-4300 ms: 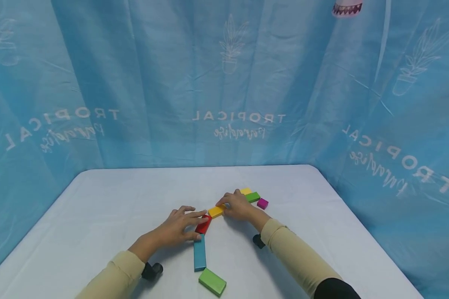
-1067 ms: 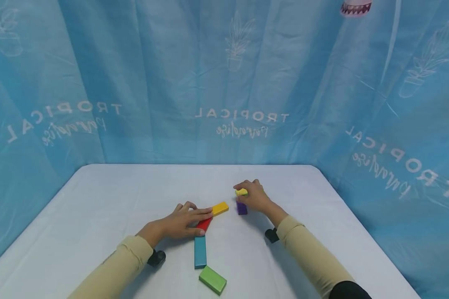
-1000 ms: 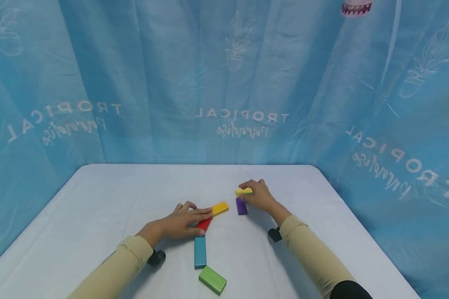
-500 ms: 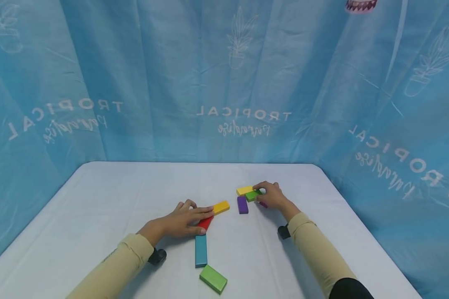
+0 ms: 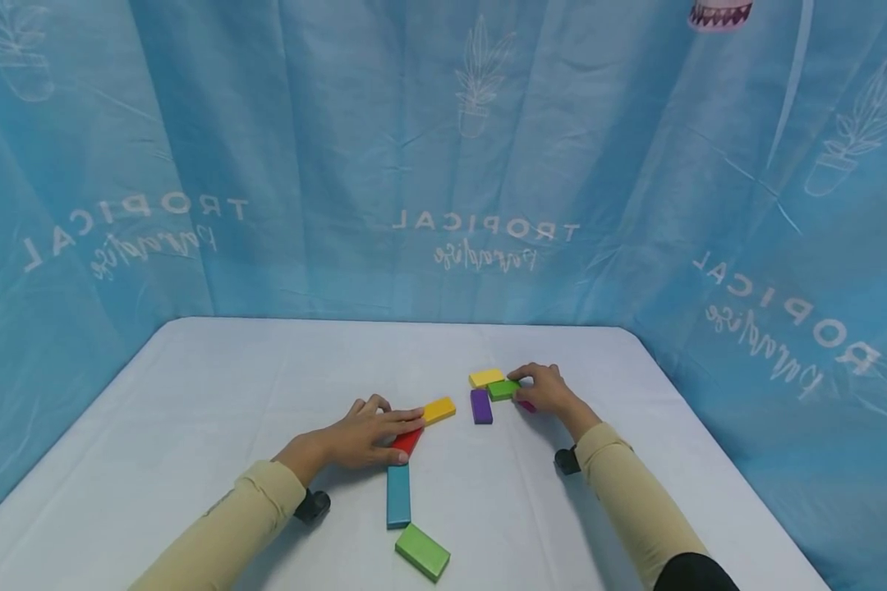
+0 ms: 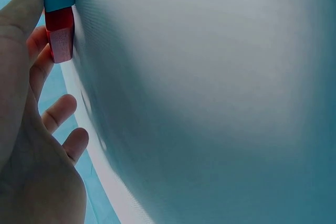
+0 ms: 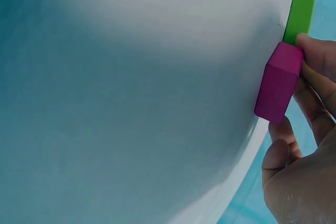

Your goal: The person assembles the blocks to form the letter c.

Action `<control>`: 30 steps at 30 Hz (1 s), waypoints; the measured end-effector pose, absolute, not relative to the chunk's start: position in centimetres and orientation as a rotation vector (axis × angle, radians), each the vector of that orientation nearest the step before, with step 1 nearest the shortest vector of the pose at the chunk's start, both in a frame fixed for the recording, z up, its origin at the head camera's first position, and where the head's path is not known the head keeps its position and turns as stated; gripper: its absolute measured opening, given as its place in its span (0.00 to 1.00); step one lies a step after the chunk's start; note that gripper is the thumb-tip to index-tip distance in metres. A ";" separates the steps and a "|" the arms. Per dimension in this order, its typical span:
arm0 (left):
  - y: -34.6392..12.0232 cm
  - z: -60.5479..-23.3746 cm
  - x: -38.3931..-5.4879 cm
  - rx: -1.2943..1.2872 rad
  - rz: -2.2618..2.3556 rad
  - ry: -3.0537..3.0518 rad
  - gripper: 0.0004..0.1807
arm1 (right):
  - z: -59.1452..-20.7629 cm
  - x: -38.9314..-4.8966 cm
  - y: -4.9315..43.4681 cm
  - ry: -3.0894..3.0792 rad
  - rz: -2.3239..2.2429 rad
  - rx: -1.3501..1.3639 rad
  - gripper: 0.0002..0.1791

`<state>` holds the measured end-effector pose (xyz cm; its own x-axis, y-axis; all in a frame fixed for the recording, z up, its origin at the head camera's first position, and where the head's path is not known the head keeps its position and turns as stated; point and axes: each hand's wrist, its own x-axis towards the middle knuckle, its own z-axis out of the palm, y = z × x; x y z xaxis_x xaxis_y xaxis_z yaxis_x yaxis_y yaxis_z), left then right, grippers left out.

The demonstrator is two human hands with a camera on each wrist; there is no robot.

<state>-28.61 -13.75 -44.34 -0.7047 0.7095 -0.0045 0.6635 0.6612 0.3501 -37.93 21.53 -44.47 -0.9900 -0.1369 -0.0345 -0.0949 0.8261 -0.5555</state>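
Note:
My left hand lies over the red block, its fingertips reaching the orange-yellow block. Its thumb is at the joint between the red block and the blue block; the left wrist view shows the other fingers loosely bent. At the right, my right hand pinches the right end of the green block between thumb and index finger. A magenta block sits against that end, mostly under the hand in the head view. Touching the green block's left side are a yellow block and a purple block.
Nearest me, a second green block meets the blue block's lower end at an angle. A gap separates the orange-yellow block from the purple one. The white table ends at blue printed curtains at back and sides.
My right hand has gone from the orange-yellow block to the yellow one, then rightward to the green one. The purple block now shows beside them. My left hand stays on the red block.

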 end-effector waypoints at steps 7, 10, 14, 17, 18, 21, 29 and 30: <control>-13.7 -44.4 -28.6 1.123 0.468 2.742 0.35 | -44.6 -37.8 22.0 2.941 -0.900 -0.209 0.19; -13.7 -44.5 -28.7 1.122 0.464 2.750 0.35 | -44.5 -37.7 22.1 2.945 -0.902 -0.222 0.19; -13.7 -44.7 -28.9 1.125 0.460 2.745 0.35 | -44.5 -37.6 22.1 2.946 -0.895 -0.229 0.18; -13.7 -44.7 -28.9 1.122 0.452 2.743 0.35 | -44.4 -37.5 22.2 2.952 -0.894 -0.234 0.18; -13.7 -44.7 -28.9 1.123 0.450 2.744 0.35 | -44.4 -37.5 22.2 2.956 -0.895 -0.242 0.18; -13.7 -44.5 -28.8 1.120 0.445 2.750 0.35 | -44.3 -37.6 22.4 2.960 -0.908 -0.251 0.18; -13.6 -44.4 -28.7 1.117 0.438 2.740 0.35 | -43.7 -36.3 22.4 2.953 -1.010 -0.372 0.16; -13.6 -44.4 -28.7 1.109 0.439 2.740 0.35 | -43.6 -36.0 22.3 2.957 -1.032 -0.397 0.16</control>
<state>-28.73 -13.62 -44.42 -0.7144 0.6991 -0.0315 0.6543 0.6832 0.3243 -35.98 22.33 -43.60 -0.9683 -0.2305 0.0962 -0.2403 0.7545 -0.6107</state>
